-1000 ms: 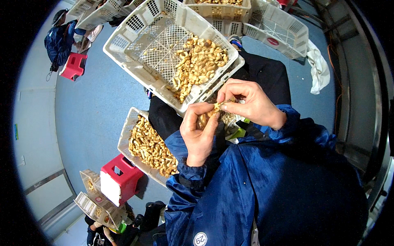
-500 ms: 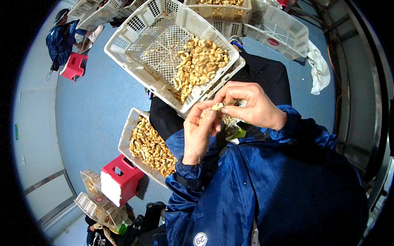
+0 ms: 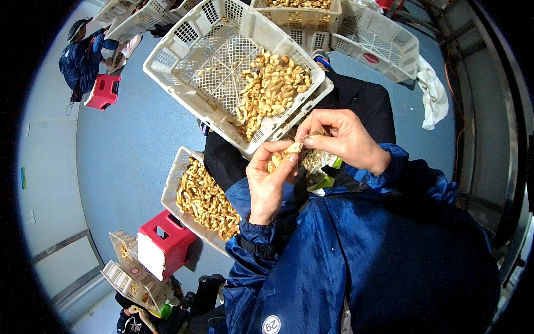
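A smooth blue floor (image 3: 128,156) spreads across the left and centre of the frame. A shiny navy-blue jacket (image 3: 384,239) on the person fills the lower right. At the top centre stands a large off-white plastic crate with lattice walls and base (image 3: 192,111), a heap of curved yellow-brown pieces (image 3: 272,86) gathered in its right half. A smaller off-white plastic crate (image 3: 171,189), left of centre, is well covered with similar pieces. Just below it sits a red plastic stool with a white side (image 3: 175,245).

In the centre, the left hand (image 3: 266,181) has its thumb and index finger pinching one pale yellow curved piece (image 3: 294,148), with more pieces inside its curled fingers. The right hand (image 3: 347,142), just to the right, brings its thumb and index fingertips close together at that piece's right end; whether they pinch anything cannot be told. Below the right fingers lie tiny grey-beige bits (image 3: 315,159), beside a bright green patch (image 3: 337,163).
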A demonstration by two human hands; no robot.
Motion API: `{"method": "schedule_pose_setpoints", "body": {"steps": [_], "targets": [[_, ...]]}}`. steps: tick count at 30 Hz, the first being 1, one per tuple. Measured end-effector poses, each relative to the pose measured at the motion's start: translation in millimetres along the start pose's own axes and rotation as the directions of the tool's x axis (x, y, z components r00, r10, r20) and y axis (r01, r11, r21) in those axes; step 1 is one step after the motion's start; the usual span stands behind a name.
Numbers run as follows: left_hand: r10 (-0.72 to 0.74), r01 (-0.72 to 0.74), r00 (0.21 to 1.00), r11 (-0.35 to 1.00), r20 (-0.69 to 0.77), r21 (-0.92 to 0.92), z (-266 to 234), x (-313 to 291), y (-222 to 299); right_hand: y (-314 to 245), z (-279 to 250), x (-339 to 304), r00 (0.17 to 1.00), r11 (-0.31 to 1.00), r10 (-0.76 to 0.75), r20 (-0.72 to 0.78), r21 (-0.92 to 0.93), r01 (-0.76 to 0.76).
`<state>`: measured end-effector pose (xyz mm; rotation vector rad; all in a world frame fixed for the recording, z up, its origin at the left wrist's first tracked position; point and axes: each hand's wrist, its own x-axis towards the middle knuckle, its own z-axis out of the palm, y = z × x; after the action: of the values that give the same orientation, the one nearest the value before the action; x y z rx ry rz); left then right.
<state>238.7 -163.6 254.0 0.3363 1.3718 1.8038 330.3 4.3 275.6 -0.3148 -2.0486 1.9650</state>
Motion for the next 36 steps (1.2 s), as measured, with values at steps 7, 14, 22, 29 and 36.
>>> {"method": "schedule_pose_setpoints", "body": {"steps": [7, 14, 22, 29, 36], "targets": [[0.062, -0.061, 0.998, 0.995, -0.009, 0.078, 1.3, -2.0, 0.7, 3.1, 2.6, 2.0, 0.999, 0.999, 0.024, -0.024, 0.022, -0.023], [0.079, -0.073, 0.997, 0.979, -0.020, 0.188, -2.3, -7.4, 4.6, 4.8, 2.5, 3.2, 0.998, 0.997, -0.046, 0.047, -0.059, 0.049], [0.119, -0.265, 0.807, 0.948, -0.579, -0.175, -138.1, -68.3, 29.8, 5.7, -18.9, 2.0, 0.998, 0.978, 0.006, 0.068, -0.208, 0.008], [-0.224, -0.055, 0.919, 0.742, -0.324, -0.668, -123.0, -72.1, -7.8, -13.3, -14.6, 9.6, 0.985, 0.947, -0.061, 0.163, -0.303, 0.109], [-0.130, 0.136, 0.990, 0.866, 0.045, -0.481, -42.9, -18.1, -9.5, 41.5, -25.8, 4.9, 0.971, 0.791, -0.008, 0.240, -0.592, 0.153]]}}
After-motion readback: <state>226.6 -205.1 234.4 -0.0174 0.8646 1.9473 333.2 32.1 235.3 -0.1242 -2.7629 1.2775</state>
